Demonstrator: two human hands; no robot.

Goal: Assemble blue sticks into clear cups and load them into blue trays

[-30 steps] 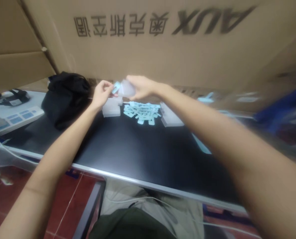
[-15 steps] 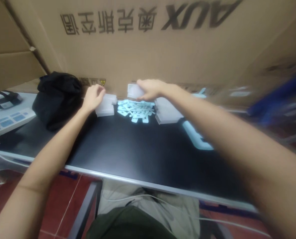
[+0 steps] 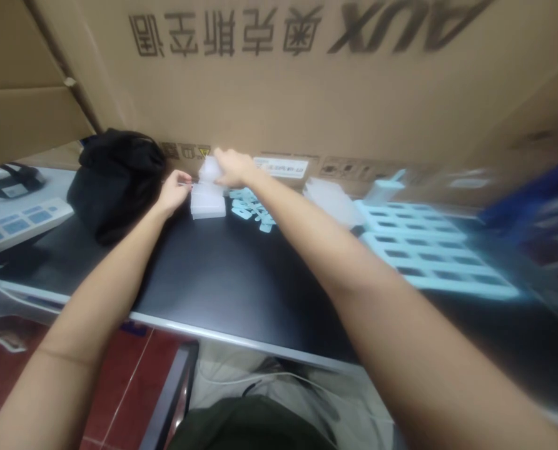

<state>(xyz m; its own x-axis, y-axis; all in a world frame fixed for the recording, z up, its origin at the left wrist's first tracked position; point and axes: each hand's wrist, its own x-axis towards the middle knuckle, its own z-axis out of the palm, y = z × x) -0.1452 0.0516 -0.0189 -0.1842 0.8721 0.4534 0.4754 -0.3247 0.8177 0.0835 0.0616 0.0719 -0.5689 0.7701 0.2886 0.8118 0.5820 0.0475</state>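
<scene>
White translucent box [image 3: 209,170] is in the right hand [image 3: 233,169], its right end gripped between the digits, at the back of the black table [image 3: 241,281]. Just below it lie the similar white boxes [image 3: 208,203] (blur hides whether they touch). The right arm slants from the lower right corner up and across to the left, its forearm covering part of the pile of pale blue pieces [image 3: 246,209]. The left arm rises from the lower left; its hand [image 3: 172,192] points rightward with curled fingers and a narrow gap at the tips, just beside those boxes' left side. I cannot tell if it holds anything. The 2 hands are near each other, the right slightly farther back. A black bag [image 3: 114,181] stands left of the left hand, and pale blue racks [image 3: 441,275] lie beyond the right forearm.
</scene>
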